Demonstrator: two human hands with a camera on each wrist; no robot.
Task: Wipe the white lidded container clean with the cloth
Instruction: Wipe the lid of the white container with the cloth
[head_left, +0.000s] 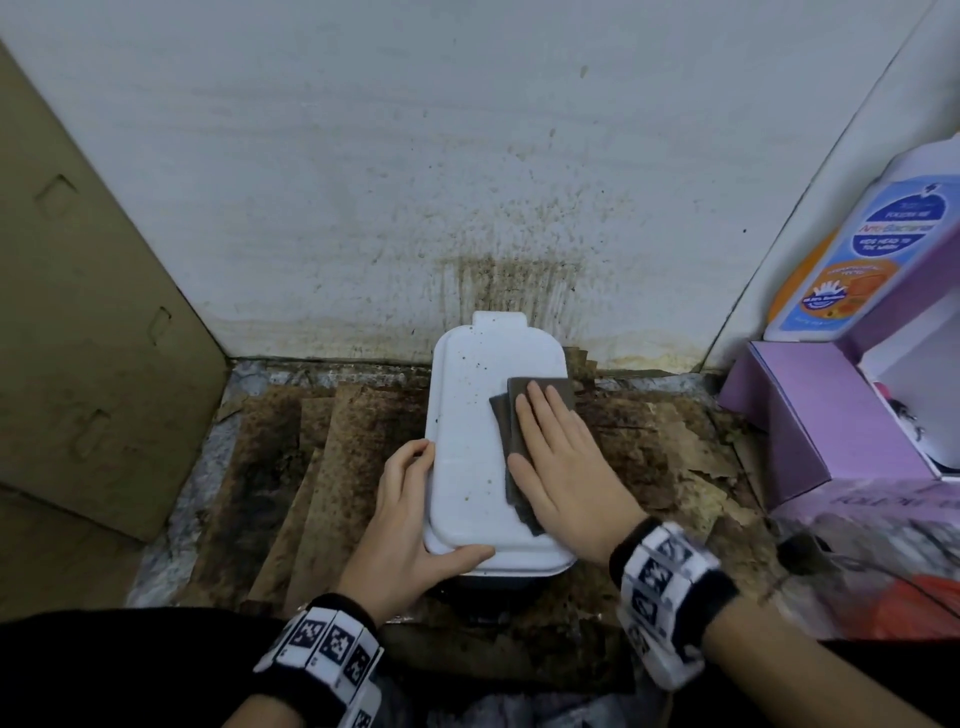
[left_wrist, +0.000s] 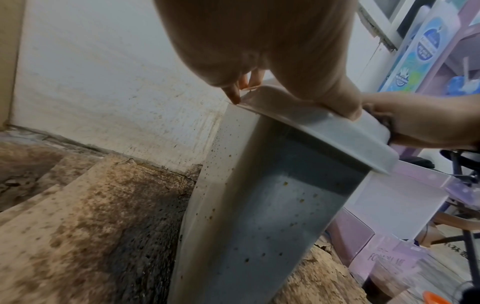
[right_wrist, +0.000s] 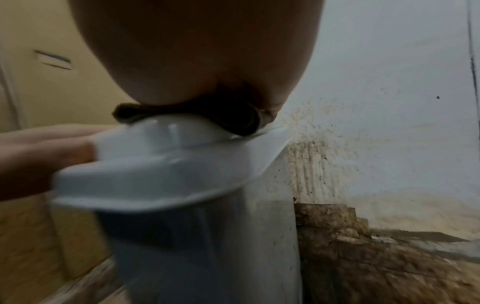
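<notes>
The white lidded container (head_left: 475, 457) stands upright against the stained wall, and brown specks dot its lid. A folded grey cloth (head_left: 519, 402) lies on the right half of the lid. My right hand (head_left: 561, 467) presses flat on it with straight fingers. My left hand (head_left: 410, 509) grips the near left corner of the lid, thumb on top and fingers down the left edge. In the left wrist view the fingers (left_wrist: 235, 93) curl over the lid rim above the speckled container wall (left_wrist: 259, 216). The right wrist view shows the cloth (right_wrist: 228, 117) squeezed between my palm and the lid (right_wrist: 161, 164).
A brown cardboard box (head_left: 78, 338) stands close on the left. A purple box (head_left: 831, 415) with a white bottle (head_left: 857, 249) on it crowds the right. Dirty, stained cardboard sheets (head_left: 311, 467) cover the floor around the container. The white wall (head_left: 467, 182) behind is spattered brown.
</notes>
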